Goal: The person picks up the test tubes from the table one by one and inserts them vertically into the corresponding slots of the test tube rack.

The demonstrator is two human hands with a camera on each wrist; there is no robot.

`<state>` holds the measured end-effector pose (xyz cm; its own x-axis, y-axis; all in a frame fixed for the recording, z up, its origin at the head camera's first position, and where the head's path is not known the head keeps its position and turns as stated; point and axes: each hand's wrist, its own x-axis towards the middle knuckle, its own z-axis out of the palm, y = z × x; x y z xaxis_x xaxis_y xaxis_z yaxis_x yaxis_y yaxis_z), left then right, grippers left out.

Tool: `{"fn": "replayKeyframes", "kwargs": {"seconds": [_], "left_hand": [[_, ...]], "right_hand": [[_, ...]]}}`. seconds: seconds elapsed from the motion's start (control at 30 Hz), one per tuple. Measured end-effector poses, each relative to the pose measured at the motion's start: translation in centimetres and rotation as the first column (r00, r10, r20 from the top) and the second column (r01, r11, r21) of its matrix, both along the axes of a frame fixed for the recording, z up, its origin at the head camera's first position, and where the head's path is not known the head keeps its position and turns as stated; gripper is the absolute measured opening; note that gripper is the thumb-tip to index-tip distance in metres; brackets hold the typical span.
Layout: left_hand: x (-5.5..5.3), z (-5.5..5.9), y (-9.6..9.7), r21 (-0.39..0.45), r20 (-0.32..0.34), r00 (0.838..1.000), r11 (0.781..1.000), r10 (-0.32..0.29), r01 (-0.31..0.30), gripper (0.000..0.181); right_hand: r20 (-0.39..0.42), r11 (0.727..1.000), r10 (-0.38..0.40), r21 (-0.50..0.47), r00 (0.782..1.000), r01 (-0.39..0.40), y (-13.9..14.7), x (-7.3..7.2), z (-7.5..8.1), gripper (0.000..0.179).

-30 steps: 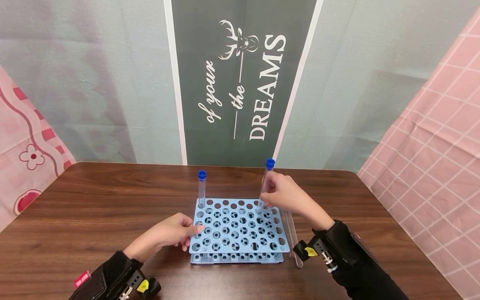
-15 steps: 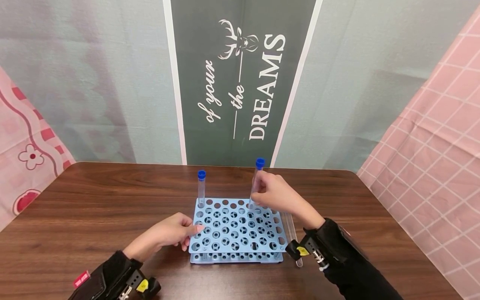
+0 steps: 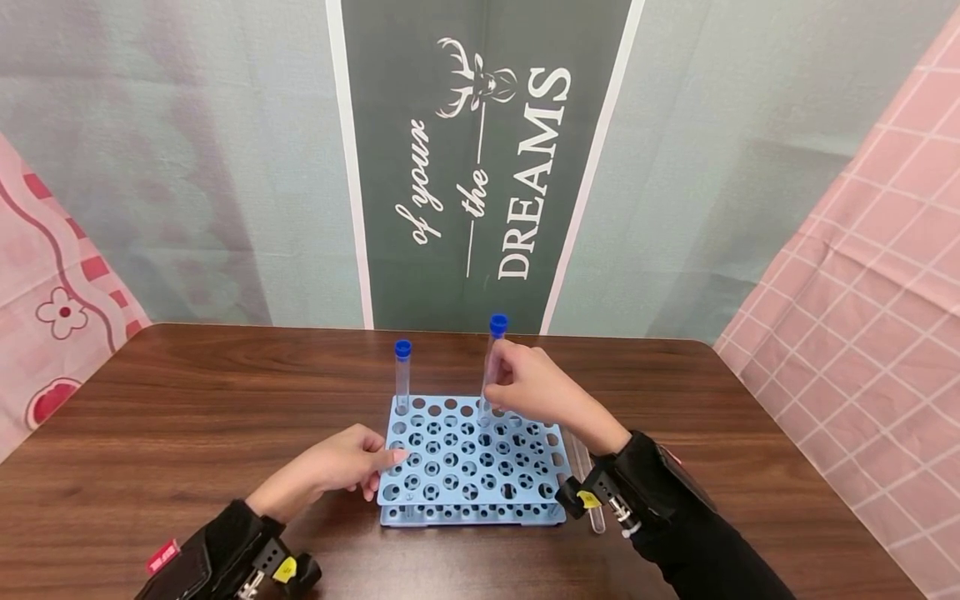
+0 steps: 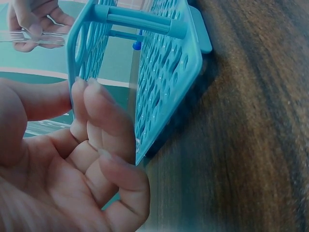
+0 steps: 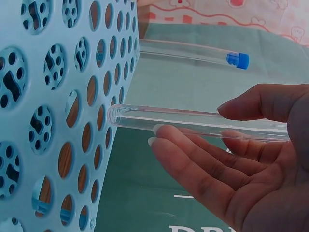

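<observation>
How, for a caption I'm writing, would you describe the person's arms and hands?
The left hand and right hand are bare. The left sleeve and right sleeve are black. Each bears a small black device with a yellow label and silvery fittings. A red tag with pale marks sits on the left sleeve.

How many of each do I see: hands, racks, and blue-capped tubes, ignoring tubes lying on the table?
Hands: 2 (left hand, right hand)
Racks: 1 (blue rack)
Blue-capped tubes: 2 (standing tube in the rack, held tube in the right hand)
Total: 5
</observation>
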<state>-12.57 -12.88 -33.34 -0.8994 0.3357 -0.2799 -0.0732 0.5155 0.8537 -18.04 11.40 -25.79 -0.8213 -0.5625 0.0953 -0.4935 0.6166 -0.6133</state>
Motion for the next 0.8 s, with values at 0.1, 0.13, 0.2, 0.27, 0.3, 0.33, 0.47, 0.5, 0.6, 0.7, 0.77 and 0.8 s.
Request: {"fn": "replayKeyframes", "kwargs": {"seconds": [0.1, 0.13, 0.2, 0.27, 0.3, 0.33, 0.47, 0.5, 0.6, 0.7, 0.77, 0.8], "left_hand": [[0.0, 0.0, 0.0, -0.004, 0.003, 1.000, 1.000, 0.002, -0.002, 0.035], [0.0, 0.0, 0.0, -0.005, 0.006, 1.000, 1.000, 0.003, -0.003, 0.034], [-0.1, 0.0, 0.0, -0.006, 0.009, 1.000, 1.000, 0.004, -0.004, 0.035], [-0.1, 0.0, 0.0, -0.006, 0.011, 1.000, 1.000, 0.005, -0.005, 0.034], [-0.1, 0.1, 0.0, -0.006, 0.011, 1.000, 1.000, 0.005, -0.005, 0.034], [-0.1, 0.1, 0.0, -0.005, 0.011, 1.000, 1.000, 0.005, -0.005, 0.034], [0.0, 0.1, 0.0, -0.003, 0.012, 1.000, 1.000, 0.006, -0.006, 0.034], [0.0, 0.1, 0.0, -0.003, 0.010, 1.000, 1.000, 0.006, -0.006, 0.034], [0.0, 0.0, 0.1, -0.002, 0.008, 1.000, 1.000, 0.007, -0.007, 0.034], [0.0, 0.0, 0.1, -0.002, 0.005, 1.000, 1.000, 0.006, -0.006, 0.035], [0.0, -0.1, 0.1, -0.002, 0.007, 1.000, 1.000, 0.006, -0.006, 0.034], [0.0, -0.1, 0.1, -0.003, 0.007, 1.000, 1.000, 0.007, -0.007, 0.034]], "right_hand": [[0.000, 1.000, 0.000, -0.002, 1.000, 0.000, -0.2, 0.0, 0.0, 0.008], [0.002, 1.000, 0.002, -0.002, 1.000, -0.002, -0.3, 0.0, 0.1, 0.008], [0.009, 1.000, 0.007, -0.006, 1.000, -0.007, -0.4, 0.0, 0.1, 0.008], [0.019, 1.000, 0.011, -0.013, 1.000, -0.010, -0.5, 0.0, 0.1, 0.008], [0.024, 1.000, 0.011, -0.016, 1.000, -0.011, -0.6, 0.0, 0.1, 0.008], [0.025, 1.000, 0.013, -0.018, 1.000, -0.012, -0.7, 0.1, 0.1, 0.008], [0.019, 0.999, 0.028, -0.019, 0.999, -0.028, -1.1, 0.1, 0.2, 0.007], [0.014, 0.999, 0.034, -0.019, 0.999, -0.033, -1.2, 0.1, 0.2, 0.007], [-0.001, 0.999, 0.045, -0.016, 0.999, -0.045, -1.3, 0.1, 0.1, 0.007], [-0.014, 0.998, 0.053, -0.016, 0.999, -0.053, -1.5, 0.1, 0.1, 0.008], [-0.021, 0.998, 0.057, -0.018, 0.998, -0.057, -1.7, 0.1, 0.1, 0.007], [-0.019, 0.998, 0.062, -0.019, 0.998, -0.062, -1.7, 0.1, 0.1, 0.007]]}}
